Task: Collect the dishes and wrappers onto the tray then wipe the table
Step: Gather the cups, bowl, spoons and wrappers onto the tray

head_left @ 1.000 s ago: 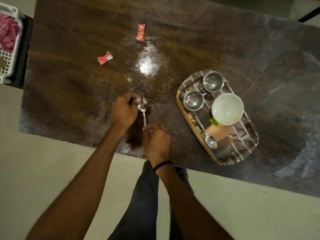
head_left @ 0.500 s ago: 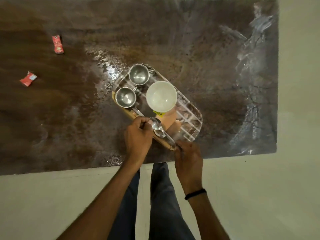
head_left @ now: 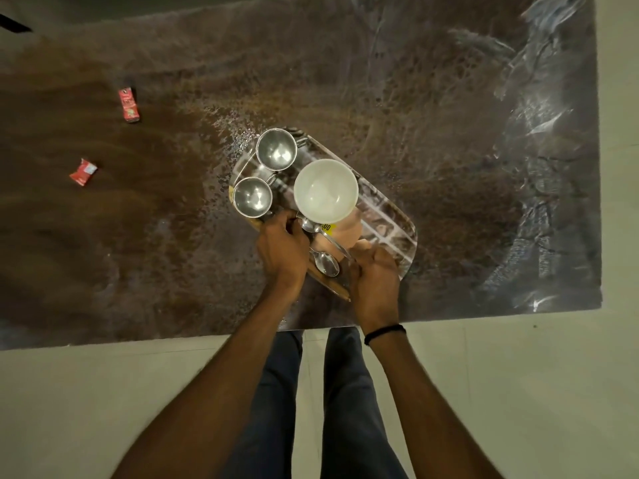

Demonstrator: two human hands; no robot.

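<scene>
A shiny oval tray [head_left: 387, 219] sits near the table's front edge. On it stand two steel cups [head_left: 276, 149] [head_left: 252, 197] and a white bowl [head_left: 325, 188], which rests on a peach-coloured cup [head_left: 347, 233] with a yellow sticker. One spoon [head_left: 327, 263] lies at the tray's near rim. A second spoon [head_left: 320, 233] lies slantwise just above it. My left hand [head_left: 281, 252] pinches its bowl end and my right hand [head_left: 375, 283] grips the handle tip. Two red wrappers [head_left: 129, 104] [head_left: 83, 171] lie on the table at the far left.
The dark brown marble table [head_left: 449, 133] has a wet, glossy patch left of the tray. Its front edge runs just behind my wrists and its right edge is at the far right. Pale floor and my legs show below.
Both hands carried the spoon from the table's left part to the tray. It now sits lower, beside the other spoon and against the white bowl.
</scene>
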